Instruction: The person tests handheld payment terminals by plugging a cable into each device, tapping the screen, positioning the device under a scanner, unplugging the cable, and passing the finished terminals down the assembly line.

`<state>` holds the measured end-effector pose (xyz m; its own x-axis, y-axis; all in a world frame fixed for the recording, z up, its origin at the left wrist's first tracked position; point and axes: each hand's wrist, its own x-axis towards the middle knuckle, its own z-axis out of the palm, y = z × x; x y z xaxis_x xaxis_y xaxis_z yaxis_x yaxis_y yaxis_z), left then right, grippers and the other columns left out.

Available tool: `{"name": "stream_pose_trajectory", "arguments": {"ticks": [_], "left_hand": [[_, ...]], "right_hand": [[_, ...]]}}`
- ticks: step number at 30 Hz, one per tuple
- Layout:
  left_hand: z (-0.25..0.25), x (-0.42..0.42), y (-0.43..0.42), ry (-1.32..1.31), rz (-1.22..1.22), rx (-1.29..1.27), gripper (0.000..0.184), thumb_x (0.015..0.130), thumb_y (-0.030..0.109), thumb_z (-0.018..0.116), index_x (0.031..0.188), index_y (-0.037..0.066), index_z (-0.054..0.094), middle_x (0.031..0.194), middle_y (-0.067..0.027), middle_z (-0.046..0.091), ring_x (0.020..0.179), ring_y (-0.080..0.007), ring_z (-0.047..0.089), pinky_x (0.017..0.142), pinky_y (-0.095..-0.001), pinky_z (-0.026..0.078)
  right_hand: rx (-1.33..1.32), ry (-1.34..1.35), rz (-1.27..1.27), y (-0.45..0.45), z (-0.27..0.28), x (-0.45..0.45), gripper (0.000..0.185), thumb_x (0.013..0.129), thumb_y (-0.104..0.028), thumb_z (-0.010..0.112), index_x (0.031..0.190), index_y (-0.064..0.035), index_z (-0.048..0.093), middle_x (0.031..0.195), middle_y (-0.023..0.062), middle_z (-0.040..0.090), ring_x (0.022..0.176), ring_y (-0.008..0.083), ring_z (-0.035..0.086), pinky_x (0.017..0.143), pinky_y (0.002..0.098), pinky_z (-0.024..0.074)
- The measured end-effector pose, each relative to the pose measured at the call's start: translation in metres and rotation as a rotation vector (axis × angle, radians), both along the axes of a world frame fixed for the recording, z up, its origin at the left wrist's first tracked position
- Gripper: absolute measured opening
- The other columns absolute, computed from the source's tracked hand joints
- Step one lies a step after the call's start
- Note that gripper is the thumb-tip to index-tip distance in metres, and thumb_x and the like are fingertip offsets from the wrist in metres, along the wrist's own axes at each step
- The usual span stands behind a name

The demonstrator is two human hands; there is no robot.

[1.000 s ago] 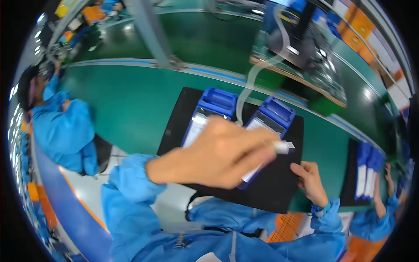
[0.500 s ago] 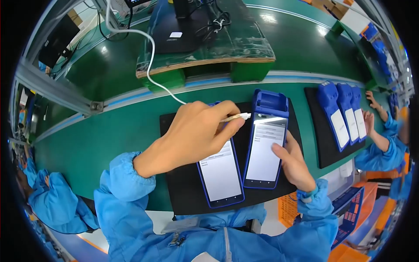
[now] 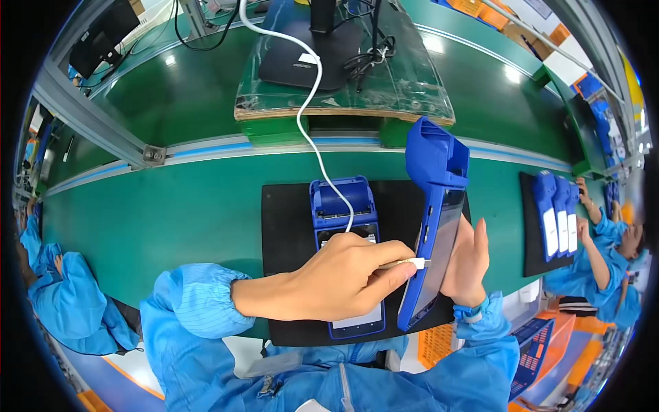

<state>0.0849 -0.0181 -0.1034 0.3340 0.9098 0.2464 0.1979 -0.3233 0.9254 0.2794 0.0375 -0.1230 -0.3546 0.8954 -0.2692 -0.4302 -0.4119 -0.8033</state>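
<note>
My left hand (image 3: pixel 329 278) pinches a white cable plug (image 3: pixel 417 263), its metal tip close to the side edge of a blue handheld terminal (image 3: pixel 431 233). Whether tip and terminal touch, I cannot tell. The white cable (image 3: pixel 307 130) runs up from behind this hand. My right hand (image 3: pixel 470 264) holds that terminal tilted up on its side, from behind its right edge, fingers partly hidden. A second blue terminal (image 3: pixel 342 213) lies face up on the black mat (image 3: pixel 285 233), partly covered by my left hand.
Several blue terminals (image 3: pixel 557 220) lie on another black mat (image 3: pixel 532 237) at the right, beside a co-worker's hands (image 3: pixel 583 226). Another person in blue (image 3: pixel 75 295) sits at the left. A wooden-edged stand (image 3: pixel 343 110) with a black base rises beyond the green table (image 3: pixel 158 226).
Since half a second ago, the right-hand terminal has been lifted and turned onto its side. My left hand has moved lower and right, bringing the plug to the terminal's edge. The view has shifted.
</note>
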Motion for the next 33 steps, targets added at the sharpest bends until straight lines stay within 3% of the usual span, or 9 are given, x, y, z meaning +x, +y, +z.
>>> {"name": "stream_pose_trajectory", "arguments": {"ticks": [8,11,13,17,21,25,27,31,33], "left_hand": [[0.024,0.018,0.000,0.052,0.031,0.048,0.018,0.089,0.010,0.059,0.099,-0.003,0.066,0.058,-0.0091,0.059,0.042,-0.0128,0.052,0.039,-0.0254,0.036],[0.025,0.018,-0.002,0.120,0.050,0.128,0.016,0.087,0.009,0.061,0.097,-0.003,0.066,0.057,-0.0101,0.059,0.042,-0.0161,0.054,0.038,-0.0273,0.038],[0.024,0.018,-0.004,0.162,0.060,0.211,0.016,0.086,0.009,0.062,0.097,-0.002,0.066,0.057,-0.0107,0.059,0.042,-0.0182,0.055,0.038,-0.0285,0.038],[0.018,0.018,-0.007,0.239,0.050,0.257,0.017,0.084,0.006,0.063,0.099,-0.003,0.062,0.060,-0.0121,0.059,0.044,-0.0224,0.055,0.039,-0.0315,0.039],[0.021,0.015,-0.003,0.196,0.007,0.286,0.017,0.085,0.004,0.061,0.101,-0.003,0.060,0.062,-0.0125,0.059,0.044,-0.0230,0.054,0.039,-0.0323,0.039],[0.034,-0.005,0.009,0.237,-0.117,0.213,0.026,0.088,0.022,0.062,0.099,-0.001,0.061,0.064,-0.0122,0.058,0.051,-0.0240,0.056,0.045,-0.0320,0.041],[0.052,-0.016,0.020,0.039,0.032,-0.137,0.047,0.084,0.044,0.063,0.096,-0.002,0.062,0.083,-0.0152,0.063,0.074,-0.0227,0.061,0.063,-0.0357,0.048],[0.035,-0.017,0.047,-0.588,-0.043,-0.098,0.084,0.080,0.050,0.066,0.134,-0.002,0.028,0.124,-0.0180,0.045,0.111,-0.0206,0.047,0.083,-0.0349,0.048],[0.035,-0.024,0.054,-0.677,0.139,-0.210,0.076,0.077,0.044,0.071,0.127,-0.002,0.037,0.127,-0.0157,0.049,0.112,-0.0200,0.053,0.085,-0.0315,0.048]], "right_hand": [[0.060,0.049,0.024,0.002,0.012,0.028,0.067,0.093,-0.059,0.032,0.123,0.0001,0.042,0.095,0.0133,0.061,0.078,0.0220,0.062,0.068,0.0333,0.0516],[0.172,-0.030,0.003,-0.001,0.016,0.031,0.071,0.091,-0.058,0.037,0.131,0.0001,0.035,0.106,0.0143,0.058,0.087,0.0225,0.061,0.074,0.0347,0.0514],[0.398,-0.099,0.068,-0.004,0.018,0.038,0.079,0.087,-0.054,0.051,0.139,0.0008,0.027,0.123,0.0146,0.050,0.108,0.0245,0.054,0.091,0.0369,0.0444],[0.549,-0.316,-0.045,-0.014,0.027,0.031,0.095,0.079,-0.061,0.057,0.140,0.0038,0.023,0.126,0.0161,0.045,0.112,0.0248,0.048,0.095,0.0373,0.0384],[0.571,-0.315,-0.030,-0.013,0.034,0.031,0.096,0.077,-0.063,0.057,0.138,0.0041,0.024,0.124,0.0157,0.045,0.111,0.0236,0.047,0.093,0.0365,0.0392],[0.516,-0.121,0.172,0.001,0.040,0.024,0.082,0.087,-0.061,0.042,0.137,0.0029,0.030,0.119,0.0145,0.052,0.105,0.0231,0.054,0.088,0.0351,0.0456],[0.463,-0.048,0.069,-0.002,0.051,-0.003,0.079,0.089,-0.061,0.033,0.134,0.0038,0.034,0.117,0.0156,0.055,0.103,0.0230,0.056,0.087,0.0356,0.0467],[0.016,0.203,0.318,0.008,0.059,-0.042,0.086,0.085,-0.070,0.028,0.124,0.0058,0.040,0.107,0.0176,0.058,0.088,0.0276,0.062,0.076,0.0393,0.0525],[0.015,0.303,0.495,0.013,0.056,-0.060,0.091,0.081,-0.076,0.031,0.119,0.0057,0.043,0.101,0.0173,0.059,0.088,0.0295,0.062,0.077,0.0397,0.0532]]}}
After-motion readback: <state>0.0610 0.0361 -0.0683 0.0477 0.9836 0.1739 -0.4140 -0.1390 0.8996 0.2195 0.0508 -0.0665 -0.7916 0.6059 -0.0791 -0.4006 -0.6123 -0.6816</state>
